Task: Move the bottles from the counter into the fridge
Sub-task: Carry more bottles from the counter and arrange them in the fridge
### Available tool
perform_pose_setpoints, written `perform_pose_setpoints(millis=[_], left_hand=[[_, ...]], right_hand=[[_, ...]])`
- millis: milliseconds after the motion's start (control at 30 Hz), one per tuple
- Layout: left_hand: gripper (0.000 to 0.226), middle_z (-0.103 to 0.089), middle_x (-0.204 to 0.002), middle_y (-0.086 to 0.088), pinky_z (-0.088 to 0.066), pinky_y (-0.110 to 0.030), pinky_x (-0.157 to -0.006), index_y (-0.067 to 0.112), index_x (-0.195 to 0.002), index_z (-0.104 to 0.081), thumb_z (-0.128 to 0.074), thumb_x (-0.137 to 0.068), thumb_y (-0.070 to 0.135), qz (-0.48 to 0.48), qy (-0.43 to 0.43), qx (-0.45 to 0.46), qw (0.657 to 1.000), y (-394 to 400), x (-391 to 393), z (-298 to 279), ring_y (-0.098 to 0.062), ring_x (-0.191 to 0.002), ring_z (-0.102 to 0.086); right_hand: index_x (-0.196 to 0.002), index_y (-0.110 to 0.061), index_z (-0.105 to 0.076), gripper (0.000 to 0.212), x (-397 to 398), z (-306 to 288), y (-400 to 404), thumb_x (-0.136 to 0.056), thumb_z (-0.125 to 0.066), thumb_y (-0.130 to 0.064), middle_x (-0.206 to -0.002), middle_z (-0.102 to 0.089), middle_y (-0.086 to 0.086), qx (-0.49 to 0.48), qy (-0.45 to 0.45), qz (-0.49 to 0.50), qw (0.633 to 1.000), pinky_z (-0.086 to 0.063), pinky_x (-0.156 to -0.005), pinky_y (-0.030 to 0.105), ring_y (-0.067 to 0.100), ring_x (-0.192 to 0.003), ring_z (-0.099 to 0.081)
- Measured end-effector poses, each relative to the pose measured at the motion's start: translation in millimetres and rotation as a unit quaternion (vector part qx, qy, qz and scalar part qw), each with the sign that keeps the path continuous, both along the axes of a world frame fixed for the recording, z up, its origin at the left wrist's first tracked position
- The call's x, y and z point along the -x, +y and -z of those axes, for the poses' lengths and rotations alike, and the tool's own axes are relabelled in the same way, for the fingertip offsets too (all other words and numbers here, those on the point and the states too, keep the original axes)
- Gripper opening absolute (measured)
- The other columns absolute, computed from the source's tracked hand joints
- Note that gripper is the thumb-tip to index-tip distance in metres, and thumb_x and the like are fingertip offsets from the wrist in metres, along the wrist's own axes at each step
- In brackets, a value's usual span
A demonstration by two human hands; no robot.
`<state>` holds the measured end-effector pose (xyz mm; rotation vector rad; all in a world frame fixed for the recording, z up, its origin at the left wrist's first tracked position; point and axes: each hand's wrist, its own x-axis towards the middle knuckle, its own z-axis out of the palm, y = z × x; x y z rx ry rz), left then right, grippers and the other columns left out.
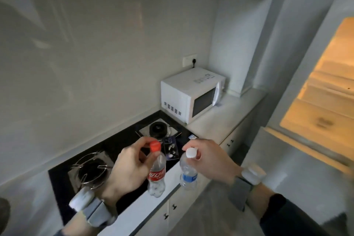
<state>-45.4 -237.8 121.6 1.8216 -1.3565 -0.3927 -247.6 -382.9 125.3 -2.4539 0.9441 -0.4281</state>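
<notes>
Right now my fingertips (151, 141) are pinched around the red cap (155, 146) of a clear soda bottle (157, 172) with a red label; that is my left hand (130, 166), thumb and curled fingers closing just under the cap so the bottle hangs from its neck. My right hand (210, 161) does the same with a clear water bottle (188, 172) that has a blue label, thumb and forefinger gripping around its white cap (191, 152). Both bottles hang roughly upright, a little tilted, side by side and apart from each other, in front of the counter edge and lifted off the counter (220, 120).

Both wrists are bent so the backs of my hands face up toward me, the forearms reaching forward from the bottom of the view. Each wrist carries a grey strap with a white block on it, the left wristband (92, 207) and the right wristband (247, 180), and a dark sleeve shows on my right forearm.

Beyond my left hand lies a black gas hob (118, 145) with two burners, the nearer one topped by a wire pan support. Farther along the pale counter stands a white microwave (191, 96), its plug in a wall socket (189, 60) behind it. Off to my right the fridge (325, 86) stands open, its lit orange interior showing shelves.
</notes>
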Motion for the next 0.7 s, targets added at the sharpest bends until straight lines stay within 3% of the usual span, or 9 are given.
perform_pose_setpoints(millis=[100, 233, 367, 433, 500, 633, 700], left_hand=[[0.024, -0.07, -0.081, 0.025, -0.048, -0.013, -0.056, 0.041, -0.114, -0.061, -0.07, -0.096, 0.029, 0.034, 0.004, 0.014, 0.999, -41, 25, -4, 0.0, -0.061, -0.067], [0.019, -0.071, -0.084, 0.024, -0.048, -0.014, -0.059, 0.039, -0.112, -0.064, -0.067, -0.097, 0.029, 0.09, -0.008, 0.025, 0.996, -99, 60, -11, -0.002, -0.062, -0.067], [0.021, -0.07, -0.098, 0.025, -0.054, -0.019, -0.08, 0.043, -0.116, -0.062, -0.064, -0.095, 0.045, 0.145, -0.024, 0.025, 0.989, -160, 85, -13, 0.001, -0.085, -0.069], [0.027, -0.069, -0.109, 0.024, -0.055, -0.023, -0.086, 0.042, -0.121, -0.061, -0.063, -0.095, 0.049, 0.192, -0.014, 0.019, 0.981, -194, 103, -15, -0.003, -0.09, -0.069], [0.026, -0.066, -0.113, 0.026, -0.057, -0.024, -0.082, 0.041, -0.121, -0.061, -0.06, -0.096, 0.049, 0.215, -0.009, 0.031, 0.976, -214, 112, -18, -0.005, -0.086, -0.068], [0.033, -0.064, -0.113, 0.031, -0.058, -0.024, -0.081, 0.041, -0.12, -0.062, -0.059, -0.092, 0.057, 0.287, -0.002, 0.045, 0.957, -270, 135, -29, -0.005, -0.086, -0.068], [0.03, -0.057, -0.11, 0.046, -0.057, -0.023, -0.081, 0.04, -0.118, -0.062, -0.06, -0.092, 0.055, 0.315, -0.008, 0.054, 0.948, -292, 144, -30, -0.007, -0.085, -0.069]], right_hand=[[-0.116, -0.033, -0.071, 0.027, 37, -6, -26, -0.09, -0.068, -0.026, -0.103, -0.065, -0.02, -0.014, 0.021, 0.033, 0.999, -0.049, -0.085, 0.019, 0.001, -0.094, -0.06], [-0.122, -0.033, -0.068, 0.032, 89, -11, -53, -0.091, -0.069, -0.028, -0.114, -0.067, -0.013, -0.031, 0.017, 0.095, 0.995, -0.05, -0.095, 0.023, 0.006, -0.102, -0.062], [-0.123, -0.035, -0.067, 0.033, 130, -22, -73, -0.091, -0.069, -0.026, -0.113, -0.062, -0.022, -0.003, 0.012, 0.167, 0.986, -0.043, -0.082, 0.005, -0.002, -0.098, -0.056], [-0.122, -0.038, -0.066, 0.033, 153, -28, -84, -0.091, -0.07, -0.029, -0.111, -0.057, -0.024, 0.015, 0.013, 0.214, 0.977, -0.045, -0.091, 0.01, -0.004, -0.098, -0.051], [-0.123, -0.039, -0.066, 0.034, 163, -35, -89, -0.09, -0.071, -0.031, -0.108, -0.057, -0.024, 0.024, 0.016, 0.234, 0.972, -0.049, -0.094, 0.021, -0.001, -0.097, -0.051], [-0.126, -0.038, -0.066, 0.038, 192, -42, -113, -0.089, -0.071, -0.031, -0.116, -0.067, -0.021, 0.041, 0.002, 0.306, 0.951, -0.044, -0.083, 0.018, -0.004, -0.09, -0.055], [-0.125, -0.038, -0.065, 0.036, 202, -47, -120, -0.089, -0.07, -0.032, -0.116, -0.068, -0.021, 0.047, -0.016, 0.334, 0.941, -0.043, -0.08, 0.018, -0.004, -0.085, -0.057]])
